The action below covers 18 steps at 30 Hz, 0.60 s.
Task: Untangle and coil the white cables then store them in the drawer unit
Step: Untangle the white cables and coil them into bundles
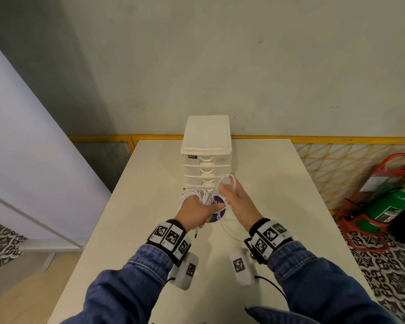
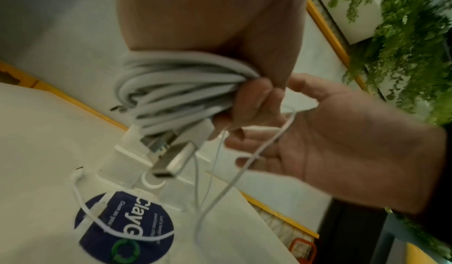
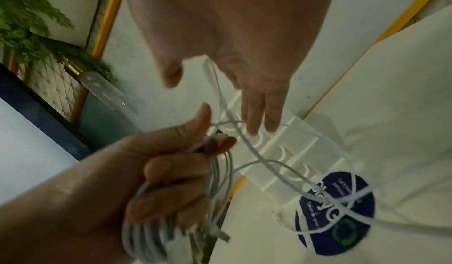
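My left hand [image 1: 197,208] grips a coil of white cable [image 1: 200,196] wound round its fingers, just in front of the white drawer unit [image 1: 206,146]. In the left wrist view the coil [image 2: 176,88] shows thick turns, with a metal USB plug [image 2: 168,160] hanging below it. My right hand [image 1: 235,197] is held beside it with straight fingers [image 3: 257,113]. A thin white cable [image 1: 228,180] loops over that hand between thumb and fingers. It trails down onto the table [image 1: 278,183]. The drawers look closed.
A round dark blue sticker [image 1: 218,208] lies on the table under the hands, with loose cable [image 3: 318,196] across it. A green fire extinguisher [image 1: 388,206] in a red stand is on the floor to the right. A yellow railing [image 1: 325,139] runs behind the table.
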Motion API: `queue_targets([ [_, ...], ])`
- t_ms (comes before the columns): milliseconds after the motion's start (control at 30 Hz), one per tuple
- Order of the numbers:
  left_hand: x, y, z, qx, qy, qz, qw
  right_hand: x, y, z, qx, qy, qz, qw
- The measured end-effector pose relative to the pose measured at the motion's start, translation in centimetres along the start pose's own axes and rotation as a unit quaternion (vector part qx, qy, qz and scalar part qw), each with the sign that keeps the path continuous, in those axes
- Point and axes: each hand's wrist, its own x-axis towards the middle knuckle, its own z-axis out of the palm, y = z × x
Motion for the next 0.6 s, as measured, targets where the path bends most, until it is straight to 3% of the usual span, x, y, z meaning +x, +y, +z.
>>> queue_targets([
  [100,0.4,0.3,-0.4,-0.022,0.004,0.004,1.000,0.0,1.1,0.6,-0.060,-0.046,-0.008,0.997],
  [233,0.5,0.8,-2.7,-0.040,0.024,-0.009,0.999,0.6,2.0,-1.0,-0.064,0.026,-0.035,0.997],
  [333,0.5,1.3,-5.7,-0.127,0.048,-0.003,0.991,0.8,3.3,-4.1,-0.172,0.098,-0.022,0.980],
  [467,0.2,2.5,-7.3,-0.216,0.055,0.021,0.975,0.3,4.5,-5.5,-0.213,0.064,0.025,0.975],
  [600,-0.4,3.4,-5.4,-0.152,-0.046,0.021,0.987,0.9,2.8,-3.7,-0.211,0.078,-0.110,0.968],
])
